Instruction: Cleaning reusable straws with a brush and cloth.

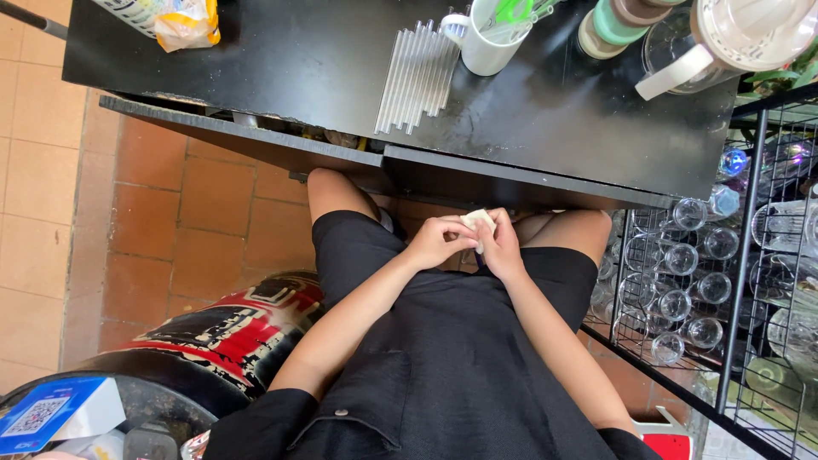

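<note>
Both hands pinching a small pale piece.

My left hand [436, 241] and right hand [501, 247] clamp the pale piece [477, 220] over my lap; a loose grip could drop it.

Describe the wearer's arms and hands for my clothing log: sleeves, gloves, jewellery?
Both forearms are bare, with short black sleeves ending near the elbows. The left hand and right hand wear no gloves; no rings, watch or bracelets are visible. The sleeves match a black buttoned garment.
</note>
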